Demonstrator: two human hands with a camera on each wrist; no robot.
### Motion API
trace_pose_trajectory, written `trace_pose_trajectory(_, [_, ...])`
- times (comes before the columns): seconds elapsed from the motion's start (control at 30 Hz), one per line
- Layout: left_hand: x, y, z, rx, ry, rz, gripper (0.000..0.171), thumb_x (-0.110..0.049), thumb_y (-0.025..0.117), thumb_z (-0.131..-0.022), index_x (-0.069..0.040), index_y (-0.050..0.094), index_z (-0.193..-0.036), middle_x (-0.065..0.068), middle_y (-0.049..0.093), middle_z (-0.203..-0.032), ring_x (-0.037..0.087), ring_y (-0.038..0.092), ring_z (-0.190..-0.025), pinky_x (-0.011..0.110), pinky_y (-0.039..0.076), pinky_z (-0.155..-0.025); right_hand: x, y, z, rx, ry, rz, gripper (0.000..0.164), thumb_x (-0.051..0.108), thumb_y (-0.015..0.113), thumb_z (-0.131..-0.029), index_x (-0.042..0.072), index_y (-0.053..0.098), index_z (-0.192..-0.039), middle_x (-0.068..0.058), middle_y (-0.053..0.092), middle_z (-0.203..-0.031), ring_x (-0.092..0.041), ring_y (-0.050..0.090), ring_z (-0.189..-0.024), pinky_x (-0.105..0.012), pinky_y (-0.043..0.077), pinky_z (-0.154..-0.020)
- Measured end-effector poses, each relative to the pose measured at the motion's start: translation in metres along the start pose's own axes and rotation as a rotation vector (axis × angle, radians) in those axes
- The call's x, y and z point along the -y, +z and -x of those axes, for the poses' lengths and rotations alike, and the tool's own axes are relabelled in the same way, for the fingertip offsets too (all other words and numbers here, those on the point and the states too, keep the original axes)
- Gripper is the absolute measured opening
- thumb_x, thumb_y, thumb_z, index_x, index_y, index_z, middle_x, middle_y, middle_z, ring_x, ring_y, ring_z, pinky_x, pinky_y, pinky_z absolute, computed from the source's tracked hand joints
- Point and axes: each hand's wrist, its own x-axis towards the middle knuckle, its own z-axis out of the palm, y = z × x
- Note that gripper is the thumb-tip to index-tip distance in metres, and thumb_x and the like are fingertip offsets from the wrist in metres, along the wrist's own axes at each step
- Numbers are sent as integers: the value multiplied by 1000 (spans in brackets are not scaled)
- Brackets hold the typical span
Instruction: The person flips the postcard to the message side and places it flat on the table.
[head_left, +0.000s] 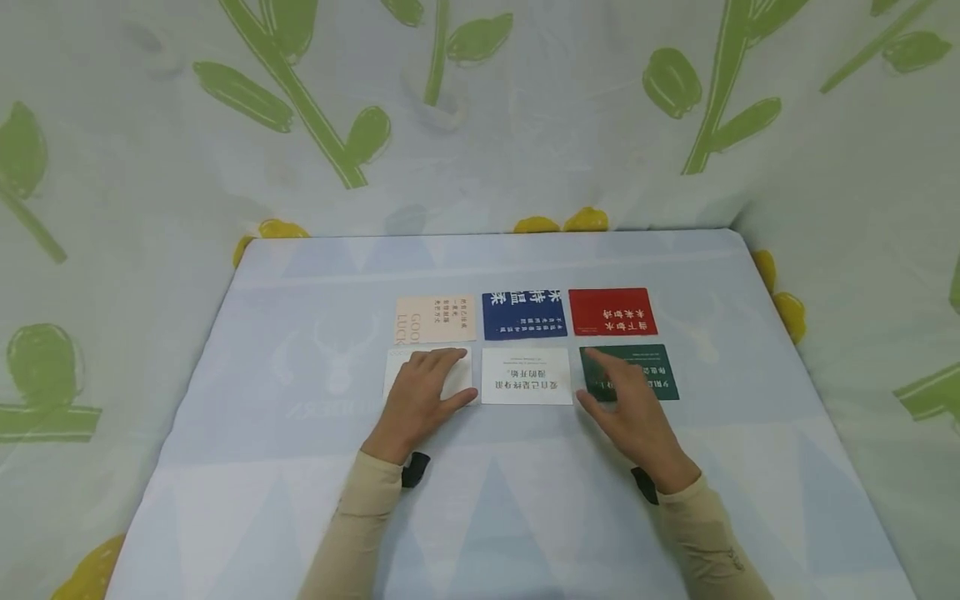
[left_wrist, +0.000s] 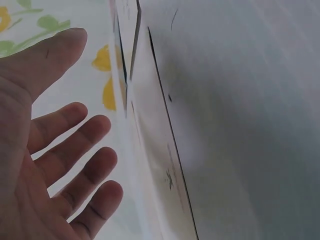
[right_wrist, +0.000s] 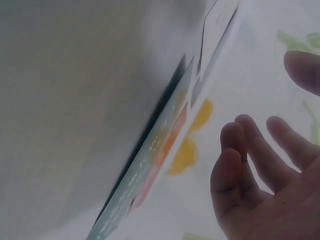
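Several printed cards lie on the table in two rows. The back row has a beige card (head_left: 435, 321), a blue card (head_left: 524, 315) and a red card (head_left: 612, 312). In front are a white card (head_left: 397, 364), a second white card (head_left: 527, 376) and a green card (head_left: 660, 372). My left hand (head_left: 425, 392) is over the left white card and partly hides it. Over the green card's left part is my right hand (head_left: 630, 404). Both wrist views show the left fingers (left_wrist: 75, 160) and right fingers (right_wrist: 260, 155) spread loosely, holding nothing.
A pale blue patterned cloth covers the table (head_left: 480, 508). Behind it and at both sides hangs a white curtain (head_left: 525, 150) with green leaves and yellow shapes. Dark straps (head_left: 415, 470) show at the wrists.
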Motion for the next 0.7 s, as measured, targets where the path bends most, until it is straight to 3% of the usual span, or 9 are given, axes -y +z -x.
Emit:
trace_pose_trajectory(0.27, [-6,9,-9,81,-12,-21,67,-42,80,-87,-12,57,-142,7,61,-139,31,52,-123,47,45,-99,-4,-3,-3,-16,-33,16,75,15,83,-85,8,45,-150,-17,52,-144,-33,52,-114,-57,50,-92])
trace_pose_trajectory(0.7, [-9,17,-19,87,18,-15,71,-40,83,-84,-10,56,-142,7,60,-140,33,50,-127,48,43,-101,-7,-4,-8,33,-56,38,78,17,83,-85,8,44,-151,-18,52,-146,-36,50,-126,-60,38,-106])
